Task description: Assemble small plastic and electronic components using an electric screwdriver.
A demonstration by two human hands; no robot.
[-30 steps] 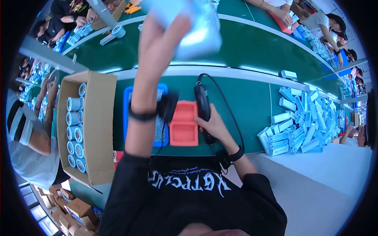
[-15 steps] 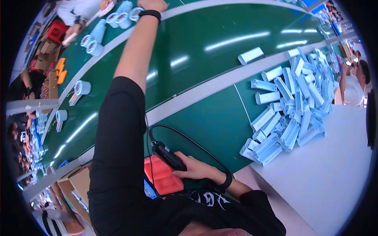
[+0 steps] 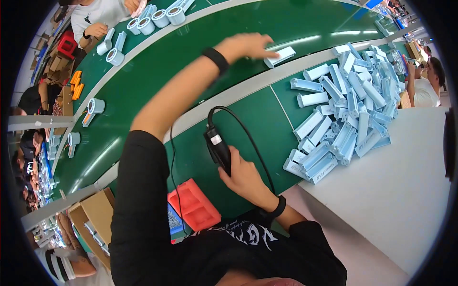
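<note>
My left hand (image 3: 247,46) is stretched over the far green surface with its fingers apart. Its fingertips are at the left end of a single light-blue plastic handle shell (image 3: 282,56); whether they touch it I cannot tell. My right hand (image 3: 248,180) is wrapped round a black corded electric screwdriver (image 3: 218,147), held above the near green worktop. Close by on the left lie a red divided tray (image 3: 194,202) and a blue tray (image 3: 174,220) of small metal parts, which look like screws.
A large heap of light-blue shells (image 3: 353,100) covers the right part of the worktop, beside a white table (image 3: 381,190). Light-blue round-headed parts (image 3: 160,18) line the far side, near a person in white (image 3: 102,14). An open cardboard box (image 3: 98,209) stands at left.
My left hand has come back from the far row of round-headed parts and swung right to the lone shell. My right hand has lifted the screwdriver away from the red tray.
</note>
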